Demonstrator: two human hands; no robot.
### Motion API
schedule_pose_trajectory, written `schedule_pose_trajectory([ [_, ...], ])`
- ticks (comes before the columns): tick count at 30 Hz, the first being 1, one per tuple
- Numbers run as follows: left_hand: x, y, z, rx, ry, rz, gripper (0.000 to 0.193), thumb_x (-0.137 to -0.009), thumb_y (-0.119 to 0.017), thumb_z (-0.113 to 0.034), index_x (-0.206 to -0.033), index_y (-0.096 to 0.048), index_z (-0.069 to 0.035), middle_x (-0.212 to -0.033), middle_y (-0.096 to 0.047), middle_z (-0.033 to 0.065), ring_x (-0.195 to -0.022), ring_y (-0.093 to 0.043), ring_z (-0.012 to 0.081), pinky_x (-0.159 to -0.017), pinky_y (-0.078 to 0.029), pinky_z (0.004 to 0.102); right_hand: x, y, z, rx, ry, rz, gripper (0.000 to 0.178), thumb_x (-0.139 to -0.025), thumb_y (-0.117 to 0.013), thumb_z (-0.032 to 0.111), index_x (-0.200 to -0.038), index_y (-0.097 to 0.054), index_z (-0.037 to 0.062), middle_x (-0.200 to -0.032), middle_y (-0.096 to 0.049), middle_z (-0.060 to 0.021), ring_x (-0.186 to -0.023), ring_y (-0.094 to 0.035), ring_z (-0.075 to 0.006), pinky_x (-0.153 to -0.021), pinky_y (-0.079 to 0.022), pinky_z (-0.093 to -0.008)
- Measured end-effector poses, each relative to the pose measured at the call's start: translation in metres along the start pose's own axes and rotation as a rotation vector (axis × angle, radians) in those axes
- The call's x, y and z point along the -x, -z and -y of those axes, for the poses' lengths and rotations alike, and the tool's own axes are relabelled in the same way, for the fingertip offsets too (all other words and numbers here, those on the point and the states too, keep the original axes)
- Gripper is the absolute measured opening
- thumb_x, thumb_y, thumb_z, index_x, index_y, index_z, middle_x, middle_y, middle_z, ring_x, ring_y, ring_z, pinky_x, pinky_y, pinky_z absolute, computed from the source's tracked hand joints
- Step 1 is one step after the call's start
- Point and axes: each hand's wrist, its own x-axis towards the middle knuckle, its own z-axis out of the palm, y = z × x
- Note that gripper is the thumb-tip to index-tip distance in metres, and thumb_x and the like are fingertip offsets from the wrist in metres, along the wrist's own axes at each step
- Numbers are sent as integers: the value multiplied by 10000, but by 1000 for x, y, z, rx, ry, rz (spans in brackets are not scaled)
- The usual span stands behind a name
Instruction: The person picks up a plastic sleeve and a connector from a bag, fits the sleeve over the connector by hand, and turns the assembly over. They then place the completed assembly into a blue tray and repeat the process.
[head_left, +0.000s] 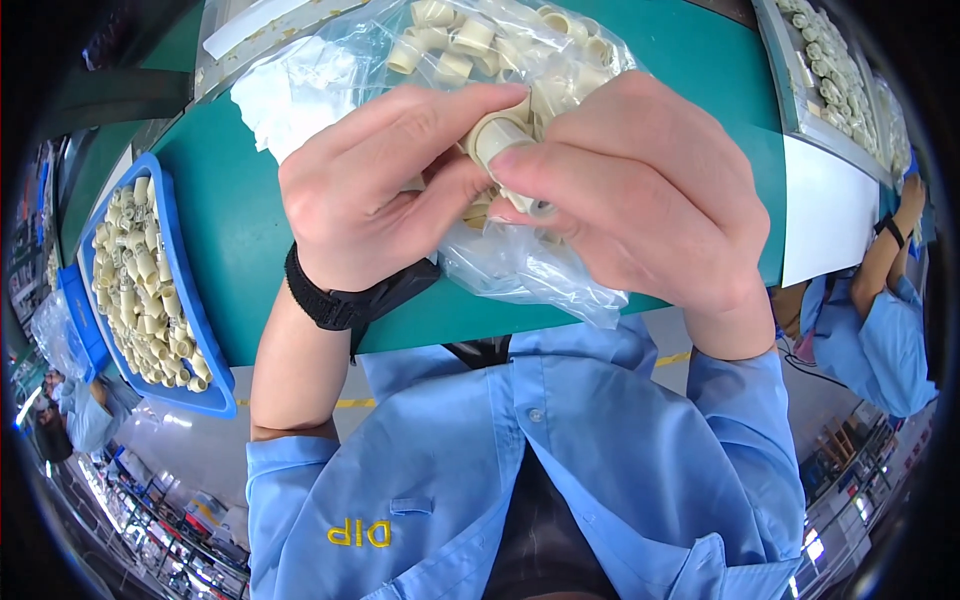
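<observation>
Head view: here's the left hand (375,170), fingers and thumb closed around one cream, hollow plastic cylinder (484,137), and the right hand (660,190) pinching in at its near end, so the piece sits clamped between the two. This one looks mid-handling, not finished. Just beneath, a clear, crinkled plastic bag (530,275), and at its far end loose cream plastic tubes (472,36), so plenty appears left. All on a smooth green tabletop (245,200). Over to the left, a blue plastic tray (222,402) loaded with similar pale pieces (145,290); possibly completed ones, hard to confirm. Farther right, pale parts (825,70) in rows, then a co-worker's light-blue sleeve (875,340).
</observation>
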Motion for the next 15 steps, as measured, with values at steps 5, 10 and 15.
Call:
schedule_pose_trajectory([
  [5,-2,-3,-4,55,-26,5,351,-661,-709,56,-1000,-741,-29,-671,-593,44,-537,-547,114,-489,-423,232,-1,-4,4,-78,-43,-57,357,-600,-819,35,-933,-694,12,-797,-630,-67,-610,-589,-188,-506,-454,-282],
  [10,-5,2,-7,69,0,85,296,-691,-701,18,-982,-739,-24,-668,-593,49,-540,-549,116,-494,-420,230,3,-9,2,-110,-19,-135,328,-628,-819,44,-932,-700,15,-799,-631,-76,-619,-604,-190,-515,-473,-277],
  [15,-3,-1,-7,140,5,54,271,-697,-702,-4,-966,-738,-19,-648,-577,49,-536,-544,118,-495,-415,227,4,-4,3,-138,1,-151,311,-643,-825,57,-926,-703,16,-797,-631,-87,-617,-613,-202,-525,-497,-281],
])
